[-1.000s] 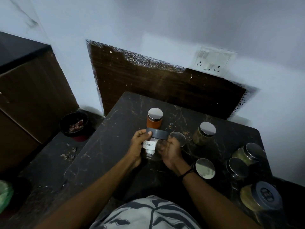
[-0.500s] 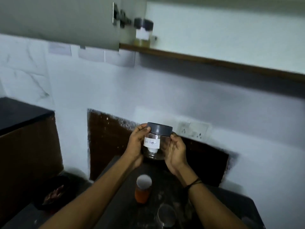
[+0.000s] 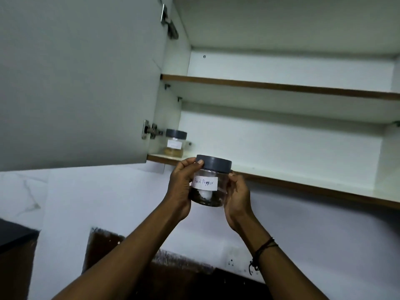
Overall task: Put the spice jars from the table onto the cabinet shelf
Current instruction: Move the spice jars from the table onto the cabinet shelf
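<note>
Currently held: round clear Black Pepper jar (image 3: 208,187), grey lid, paper label.
Left hand (image 3: 180,189): fingers grasping jar, 9 o'clock side.
Right hand (image 3: 238,194): fingers grasping jar, 3 o'clock side.
Lower shelf (image 3: 303,180): smooth white, wood-edged; second grey-lidded jar (image 3: 175,143) at 11 o'clock.

Both forearms are bare, with no sleeves showing. The left hand (image 3: 180,187) wears nothing. Below the right hand (image 3: 238,194), a dark thread band (image 3: 263,251) circles the wrist, loose ends dangling.
</note>
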`<state>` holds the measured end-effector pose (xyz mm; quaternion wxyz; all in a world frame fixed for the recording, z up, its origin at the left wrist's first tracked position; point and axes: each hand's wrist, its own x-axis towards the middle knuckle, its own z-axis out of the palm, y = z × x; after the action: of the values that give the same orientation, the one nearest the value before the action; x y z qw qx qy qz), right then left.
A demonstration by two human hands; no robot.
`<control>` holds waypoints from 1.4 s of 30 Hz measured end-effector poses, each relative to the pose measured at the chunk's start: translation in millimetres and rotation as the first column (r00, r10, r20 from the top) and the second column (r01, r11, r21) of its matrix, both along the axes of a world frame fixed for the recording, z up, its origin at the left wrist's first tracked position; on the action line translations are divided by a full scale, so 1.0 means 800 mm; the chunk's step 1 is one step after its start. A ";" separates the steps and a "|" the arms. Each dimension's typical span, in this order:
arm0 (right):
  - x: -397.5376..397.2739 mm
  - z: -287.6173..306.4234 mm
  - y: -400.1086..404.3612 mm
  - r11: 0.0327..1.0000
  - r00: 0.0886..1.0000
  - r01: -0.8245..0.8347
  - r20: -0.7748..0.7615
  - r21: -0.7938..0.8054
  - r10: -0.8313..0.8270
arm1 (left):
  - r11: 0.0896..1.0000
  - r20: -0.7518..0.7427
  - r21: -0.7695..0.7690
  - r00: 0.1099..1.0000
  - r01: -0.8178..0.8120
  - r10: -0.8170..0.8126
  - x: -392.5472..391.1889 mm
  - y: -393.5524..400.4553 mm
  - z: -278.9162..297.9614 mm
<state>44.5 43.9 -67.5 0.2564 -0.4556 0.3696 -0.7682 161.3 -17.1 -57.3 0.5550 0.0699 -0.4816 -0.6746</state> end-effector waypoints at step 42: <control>-0.078 0.134 -0.237 0.893 0.756 0.351 -0.648 0.282 -0.092 | 0.683 0.422 -0.551 0.546 -0.480 0.724 -0.093 -0.231 0.105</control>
<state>-17.8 -145.4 39.3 0.1109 -0.5735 0.6293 -0.5127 86.6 -201.8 26.4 0.5708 0.3418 -0.6956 -0.2711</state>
